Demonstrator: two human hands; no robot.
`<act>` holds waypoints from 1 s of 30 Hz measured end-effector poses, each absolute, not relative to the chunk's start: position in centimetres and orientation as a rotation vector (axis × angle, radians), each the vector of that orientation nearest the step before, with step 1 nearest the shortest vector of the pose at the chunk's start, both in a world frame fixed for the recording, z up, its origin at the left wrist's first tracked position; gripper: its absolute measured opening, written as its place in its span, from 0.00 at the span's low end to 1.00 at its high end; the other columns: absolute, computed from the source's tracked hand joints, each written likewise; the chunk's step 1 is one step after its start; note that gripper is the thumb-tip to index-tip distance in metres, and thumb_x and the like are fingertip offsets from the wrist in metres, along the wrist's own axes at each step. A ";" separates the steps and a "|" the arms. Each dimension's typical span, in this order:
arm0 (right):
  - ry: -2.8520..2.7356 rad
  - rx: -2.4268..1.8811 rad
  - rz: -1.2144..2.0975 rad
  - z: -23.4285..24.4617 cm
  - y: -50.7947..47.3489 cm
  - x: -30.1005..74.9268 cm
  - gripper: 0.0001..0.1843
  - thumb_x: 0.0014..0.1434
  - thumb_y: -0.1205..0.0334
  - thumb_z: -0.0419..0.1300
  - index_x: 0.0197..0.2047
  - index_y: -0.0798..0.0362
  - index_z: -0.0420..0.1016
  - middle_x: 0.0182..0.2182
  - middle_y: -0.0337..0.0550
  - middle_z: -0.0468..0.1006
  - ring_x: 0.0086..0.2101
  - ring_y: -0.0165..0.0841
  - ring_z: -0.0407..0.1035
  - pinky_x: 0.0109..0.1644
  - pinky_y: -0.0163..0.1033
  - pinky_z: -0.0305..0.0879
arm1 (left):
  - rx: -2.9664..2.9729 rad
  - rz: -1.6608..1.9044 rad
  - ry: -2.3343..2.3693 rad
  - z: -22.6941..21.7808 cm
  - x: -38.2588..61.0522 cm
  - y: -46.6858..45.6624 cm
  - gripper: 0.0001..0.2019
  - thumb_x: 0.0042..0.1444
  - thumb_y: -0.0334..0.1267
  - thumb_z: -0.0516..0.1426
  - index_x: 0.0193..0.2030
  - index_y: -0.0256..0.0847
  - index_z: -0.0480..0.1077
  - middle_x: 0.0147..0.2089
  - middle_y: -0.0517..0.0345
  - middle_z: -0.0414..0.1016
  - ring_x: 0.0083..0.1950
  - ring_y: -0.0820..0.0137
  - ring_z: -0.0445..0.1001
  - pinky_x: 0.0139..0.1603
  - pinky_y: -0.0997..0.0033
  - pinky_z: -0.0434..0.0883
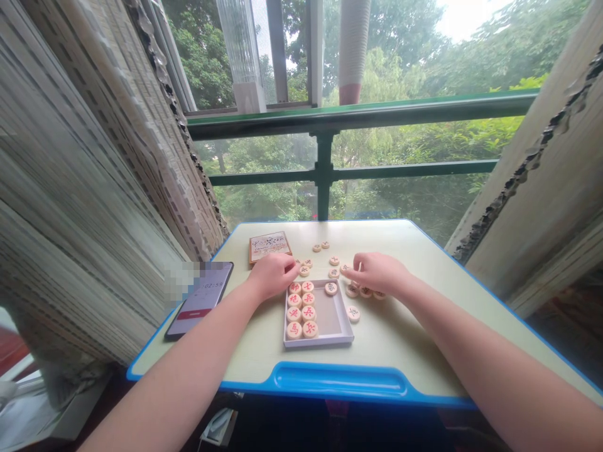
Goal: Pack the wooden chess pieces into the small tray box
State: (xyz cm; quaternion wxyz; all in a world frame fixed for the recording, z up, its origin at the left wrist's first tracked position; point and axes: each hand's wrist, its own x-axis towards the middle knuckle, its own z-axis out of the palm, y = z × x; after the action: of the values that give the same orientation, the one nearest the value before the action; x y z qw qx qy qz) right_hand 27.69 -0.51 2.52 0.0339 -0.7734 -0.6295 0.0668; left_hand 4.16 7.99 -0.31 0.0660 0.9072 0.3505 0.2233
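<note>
My left hand is closed, its fingers curled beside a few Chinese chess pieces behind the box; what its fingertips hold, if anything, is hidden. My right hand is also closed, thumb and fingertips at a Chinese chess piece right of the box. Between my forearms lies a shallow white box. Two columns of red-marked pieces fill its left side, and a single dark-marked piece sits at its far right. Several more pieces lie under and beside my right hand.
A printed box lid lies at the back left of the table. On the left edge rests a phone showing a timer. Two pieces lie farther back, and one is right of the box. A blue tray groove runs along the front.
</note>
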 end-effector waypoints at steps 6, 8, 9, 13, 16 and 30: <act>-2.062 -2.242 0.272 2.3 -0.6 27.6 0.13 0.49 0.54 0.56 0.37 0.48 0.74 0.35 0.40 0.78 0.33 0.34 0.70 0.29 0.34 0.57 | 2.751 0.660 1.053 -0.2 4.2 8.0 0.16 0.55 0.40 0.49 0.18 0.38 0.64 0.22 0.57 0.68 0.25 0.73 0.63 0.28 0.72 0.56; -2.072 -2.164 0.254 2.3 -0.6 27.7 0.12 0.48 0.58 0.56 0.38 0.47 0.74 0.37 0.39 0.78 0.34 0.33 0.70 0.29 0.33 0.57 | 2.751 0.655 1.058 -0.1 4.2 8.0 0.16 0.55 0.40 0.48 0.18 0.38 0.63 0.21 0.58 0.67 0.25 0.73 0.63 0.28 0.72 0.55; -2.067 -2.134 0.245 2.4 -0.6 27.8 0.13 0.48 0.59 0.55 0.38 0.47 0.74 0.38 0.38 0.78 0.35 0.33 0.70 0.30 0.32 0.57 | 2.751 0.651 1.060 -0.1 4.2 8.0 0.17 0.55 0.40 0.48 0.18 0.38 0.63 0.21 0.58 0.67 0.25 0.73 0.62 0.27 0.72 0.55; -2.037 -2.102 0.162 3.1 -0.8 28.1 0.14 0.48 0.60 0.55 0.39 0.48 0.74 0.41 0.40 0.77 0.38 0.34 0.70 0.32 0.33 0.59 | 2.765 0.630 1.047 -0.1 4.2 8.0 0.17 0.55 0.40 0.49 0.18 0.38 0.63 0.21 0.58 0.67 0.24 0.73 0.62 0.27 0.72 0.55; -2.069 -2.216 0.173 3.7 -1.2 28.2 0.13 0.48 0.55 0.56 0.36 0.50 0.74 0.36 0.44 0.78 0.35 0.36 0.70 0.29 0.34 0.57 | 2.766 0.618 1.046 -0.1 4.2 8.0 0.17 0.55 0.41 0.48 0.18 0.38 0.63 0.22 0.57 0.68 0.25 0.73 0.63 0.27 0.72 0.55; -2.183 -2.235 0.479 4.0 -1.9 28.0 0.17 0.43 0.64 0.58 0.40 0.48 0.73 0.31 0.40 0.77 0.27 0.32 0.69 0.24 0.33 0.55 | 2.768 0.617 1.044 -0.3 4.2 8.1 0.16 0.55 0.41 0.49 0.19 0.39 0.65 0.23 0.56 0.70 0.26 0.72 0.65 0.28 0.72 0.56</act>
State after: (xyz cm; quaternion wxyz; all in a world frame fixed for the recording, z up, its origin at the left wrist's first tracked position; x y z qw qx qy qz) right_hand 27.97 -1.90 4.00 -0.0097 -0.7071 -0.6906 0.1517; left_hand 4.19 8.09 -0.32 0.0597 0.9143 0.3450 0.2038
